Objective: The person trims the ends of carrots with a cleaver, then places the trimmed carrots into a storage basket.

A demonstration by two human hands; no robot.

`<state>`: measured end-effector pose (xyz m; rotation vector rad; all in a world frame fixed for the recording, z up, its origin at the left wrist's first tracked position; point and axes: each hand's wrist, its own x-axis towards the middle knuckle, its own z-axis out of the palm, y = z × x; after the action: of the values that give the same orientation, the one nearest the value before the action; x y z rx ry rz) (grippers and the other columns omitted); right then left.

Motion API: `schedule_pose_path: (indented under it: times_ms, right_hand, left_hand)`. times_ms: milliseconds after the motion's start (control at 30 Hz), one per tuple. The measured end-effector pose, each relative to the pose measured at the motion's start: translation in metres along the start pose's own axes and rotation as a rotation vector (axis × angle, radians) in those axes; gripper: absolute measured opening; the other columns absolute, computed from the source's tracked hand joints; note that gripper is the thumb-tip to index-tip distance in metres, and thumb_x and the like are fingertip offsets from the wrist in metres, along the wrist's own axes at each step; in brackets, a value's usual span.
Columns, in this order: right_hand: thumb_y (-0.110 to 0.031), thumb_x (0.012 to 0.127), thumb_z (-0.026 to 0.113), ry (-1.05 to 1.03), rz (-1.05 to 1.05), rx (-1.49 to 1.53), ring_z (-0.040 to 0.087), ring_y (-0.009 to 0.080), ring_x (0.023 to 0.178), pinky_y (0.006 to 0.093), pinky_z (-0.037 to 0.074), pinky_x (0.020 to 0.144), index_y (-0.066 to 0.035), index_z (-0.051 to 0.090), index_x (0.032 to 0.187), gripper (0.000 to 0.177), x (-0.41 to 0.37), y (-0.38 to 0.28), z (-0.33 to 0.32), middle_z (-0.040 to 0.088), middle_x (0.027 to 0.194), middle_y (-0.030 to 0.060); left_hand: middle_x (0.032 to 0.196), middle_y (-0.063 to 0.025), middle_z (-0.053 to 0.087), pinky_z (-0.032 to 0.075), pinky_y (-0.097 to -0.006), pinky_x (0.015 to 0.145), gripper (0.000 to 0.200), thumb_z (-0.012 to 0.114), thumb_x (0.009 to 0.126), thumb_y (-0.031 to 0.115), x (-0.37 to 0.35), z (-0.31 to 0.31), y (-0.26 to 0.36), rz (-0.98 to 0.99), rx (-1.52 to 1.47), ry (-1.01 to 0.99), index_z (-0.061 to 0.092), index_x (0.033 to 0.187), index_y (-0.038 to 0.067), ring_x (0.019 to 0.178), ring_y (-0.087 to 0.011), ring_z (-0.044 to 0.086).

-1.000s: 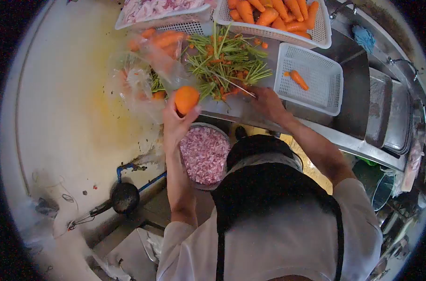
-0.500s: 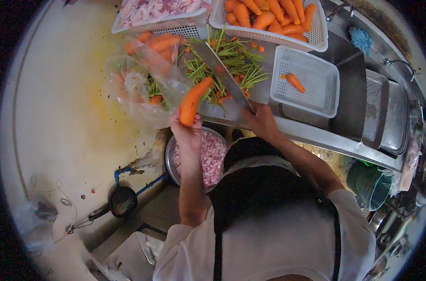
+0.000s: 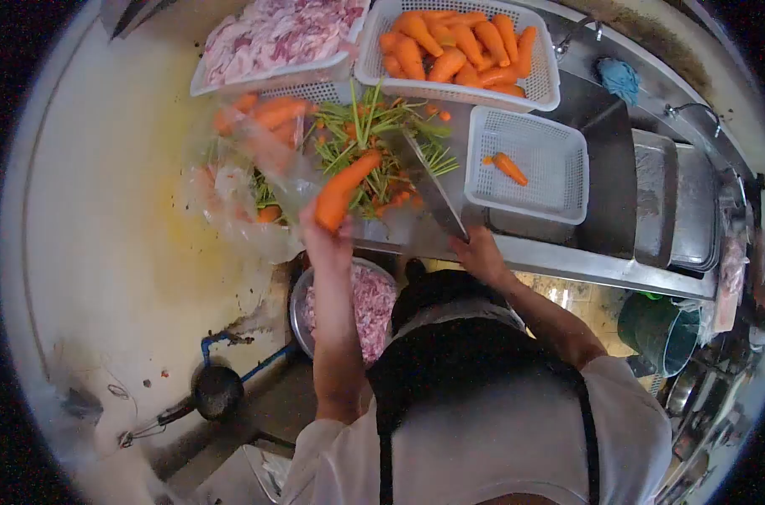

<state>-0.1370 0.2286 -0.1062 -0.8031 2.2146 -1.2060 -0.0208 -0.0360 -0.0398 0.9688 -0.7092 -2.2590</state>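
My left hand point(image 3: 325, 238) is wrapped round the thick lower end of a large carrot point(image 3: 345, 192), which points up and to the right. In my right hand point(image 3: 480, 255) is the handle of a long knife point(image 3: 434, 187), its blade slanting up and left over the green stems. A pile of cut green stems and orange carrot tops point(image 3: 357, 135) lies on the metal counter beyond both hands. Left of the pile, a clear plastic bag point(image 3: 238, 188) has more carrots in it.
A white basket point(image 3: 538, 96) full of carrots stands at the back, beside a basket of raw meat point(image 3: 285, 38). A smaller white basket point(image 3: 571, 177) contains one carrot. Below the counter edge sits a metal bowl point(image 3: 299, 313) of chopped meat.
The whole view has shifted, so the counter and baskets appear lower and slightly left. The knife blade has moved away from the carrot and is steeper. Both hands keep their holds.
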Motion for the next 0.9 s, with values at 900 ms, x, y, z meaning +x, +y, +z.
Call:
schedule_pose_path:
  times_ms: [900]
  right_hand:
    - [-0.012,0.091,0.054,0.019,0.302,0.244,0.053,0.022,0.069,0.0405,0.043,0.059,-0.003,0.061,0.108,0.02,-0.014,0.009,-0.009,0.057,0.079,0.0046]
  left_hand:
    - [0.106,-0.0125,0.065,0.037,-0.0456,0.1,0.036,0.064,0.079,0.035,0.164,-0.224,0.134,0.718,1.938,-0.251,0.067,0.109,0.015,0.116,-0.0324,0.05]
